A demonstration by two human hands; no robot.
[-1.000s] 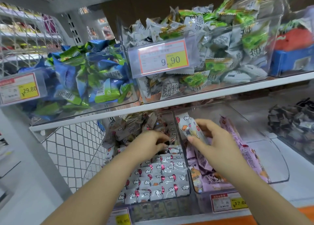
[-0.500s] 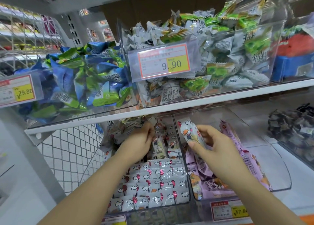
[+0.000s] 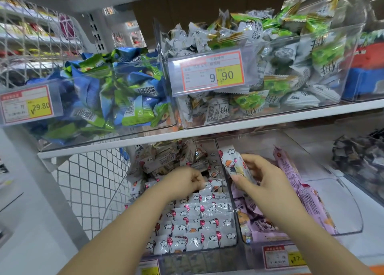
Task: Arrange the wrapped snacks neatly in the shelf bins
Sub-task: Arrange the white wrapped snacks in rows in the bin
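On the lower shelf a clear bin [image 3: 116, 204] holds white cloud-print snack packs [image 3: 199, 222], lined in neat rows at the front and heaped loosely at the back. My left hand [image 3: 185, 181] is down in this bin at the back edge of the rows, fingers pinched on a white pack. My right hand [image 3: 268, 181] holds a white cartoon-print pack [image 3: 233, 164] upright over the divider between this bin and the neighbouring clear bin [image 3: 342, 210], which contains purple snack packs [image 3: 288, 171].
The upper shelf carries a bin of blue and green packs [image 3: 116, 96], a bin of white and green packs [image 3: 276, 75] with a 9.90 price tag [image 3: 207, 71], and a red and blue item [image 3: 365, 71]. Dark wrapped snacks [image 3: 359, 156] sit lower right. Wire mesh [image 3: 89, 183] closes the left side.
My left hand has drawn back from the loose heap at the rear to the back of the neat rows. My right hand still holds the cartoon pack, barely moved.
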